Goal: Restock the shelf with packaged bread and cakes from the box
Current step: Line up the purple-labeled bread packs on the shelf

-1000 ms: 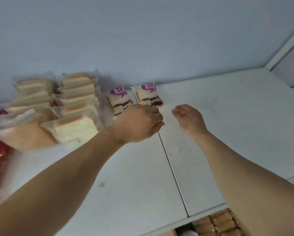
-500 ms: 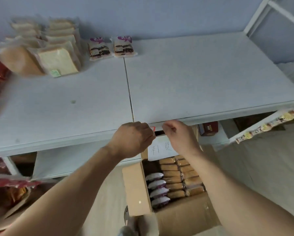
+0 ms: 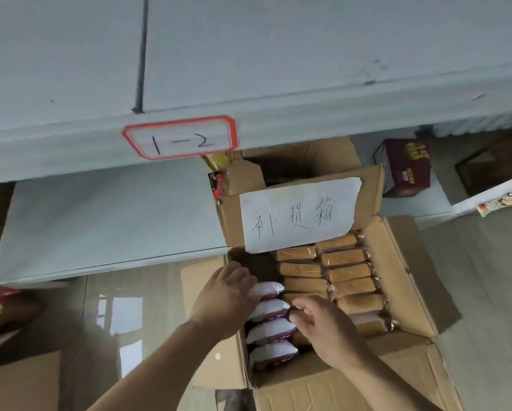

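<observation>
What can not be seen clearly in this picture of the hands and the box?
- Head view: the left hand covers part of the top white packet, so whether it grips is unclear.
- The right hand's fingertips point down among the packets; contact is hidden.
- The paper note covers the box's far end.
- Print on the brown cake packets is too small.

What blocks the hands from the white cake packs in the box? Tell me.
Nothing visible does. The box is open, its flaps folded back, and the white cake packs lie uncovered along its left side. The left hand already rests on the top packs; the right hand reaches in beside them.
</observation>
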